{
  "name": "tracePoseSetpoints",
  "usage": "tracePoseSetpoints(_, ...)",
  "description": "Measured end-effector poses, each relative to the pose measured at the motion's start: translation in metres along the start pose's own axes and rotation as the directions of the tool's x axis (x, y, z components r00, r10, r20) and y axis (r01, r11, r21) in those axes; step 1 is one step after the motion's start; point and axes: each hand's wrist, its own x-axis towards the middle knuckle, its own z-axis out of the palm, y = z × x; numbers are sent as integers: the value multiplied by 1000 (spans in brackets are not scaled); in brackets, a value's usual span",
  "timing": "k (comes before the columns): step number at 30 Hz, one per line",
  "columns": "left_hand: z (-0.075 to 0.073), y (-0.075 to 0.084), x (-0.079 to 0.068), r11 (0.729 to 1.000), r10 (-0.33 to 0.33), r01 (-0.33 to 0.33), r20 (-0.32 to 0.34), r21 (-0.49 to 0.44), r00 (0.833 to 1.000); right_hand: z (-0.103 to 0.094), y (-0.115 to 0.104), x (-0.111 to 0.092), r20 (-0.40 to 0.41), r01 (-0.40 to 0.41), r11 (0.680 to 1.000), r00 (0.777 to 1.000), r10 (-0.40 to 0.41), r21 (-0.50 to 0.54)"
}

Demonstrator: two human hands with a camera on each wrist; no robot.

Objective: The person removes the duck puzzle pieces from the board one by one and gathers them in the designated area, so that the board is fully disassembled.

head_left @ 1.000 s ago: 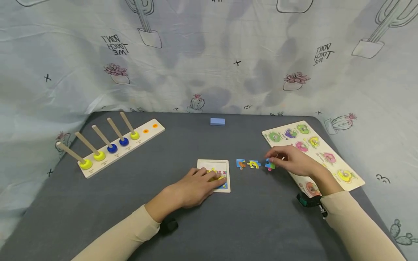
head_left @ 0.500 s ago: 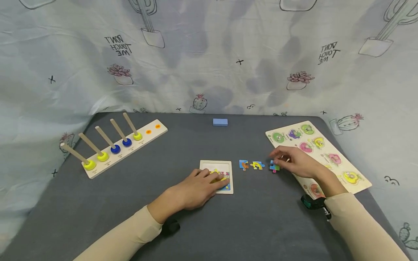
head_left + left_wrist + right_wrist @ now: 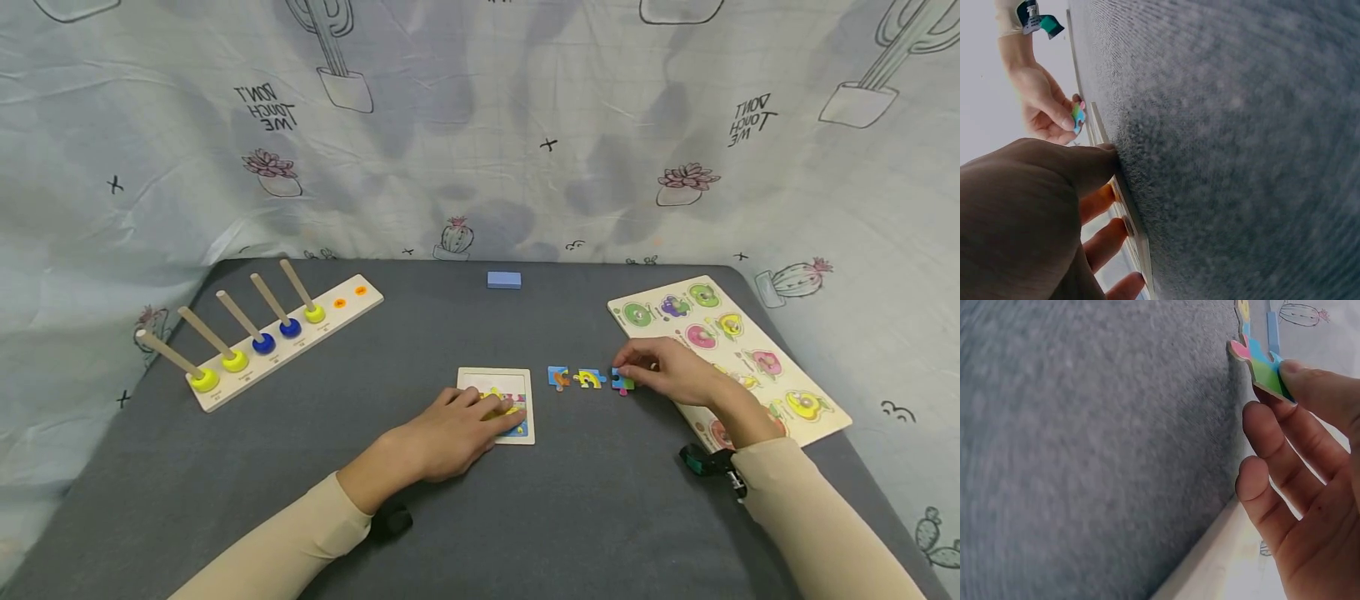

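Observation:
My left hand (image 3: pixel 453 432) rests on a small wooden puzzle tray (image 3: pixel 527 417), its fingers spread over the picture pieces inside. The left wrist view has the thumb lying along the edge of that tray (image 3: pixel 1141 240). My right hand (image 3: pixel 667 368) pinches a blue and green jigsaw piece (image 3: pixel 1262 365) with a pink knob between thumb and forefinger, the other fingers loosely bent. To its left on the grey table lie a yellow and blue jigsaw piece (image 3: pixel 590 379) and an orange and blue jigsaw piece (image 3: pixel 557 377). The covering hand hides part of the tray's picture.
A large fruit puzzle board (image 3: pixel 727 342) lies beneath and behind the right forearm. At the left stands a wooden peg board (image 3: pixel 281 350) with yellow and blue rings. A blue block (image 3: pixel 504 281) sits near the table's back edge, before a patterned cloth (image 3: pixel 480 125).
My right fingers have come down and closed on the blue and green jigsaw piece, which has shifted slightly left. The left hand stays on the tray.

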Motion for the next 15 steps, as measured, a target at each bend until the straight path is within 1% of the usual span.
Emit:
tracePoseSetpoints(5,1,-1,0,1000,4,-4,2,-8,1000,4,3,4,21,-24,1000,999,24,-6)
tracePoseSetpoints(9,2,-1,0,1000,0,0,7,-11,1000,6,3,6,8,-49,997,999,50,-53)
tracePoseSetpoints(12,3,-2,0,1000,2,-2,4,-8,1000,7,2,7,-23,-43,994,999,41,-99)
tracePoseSetpoints(15,4,-3,-2,1000,-2,2,2,-3,1000,10,1,9,-45,-15,990,999,9,-144)
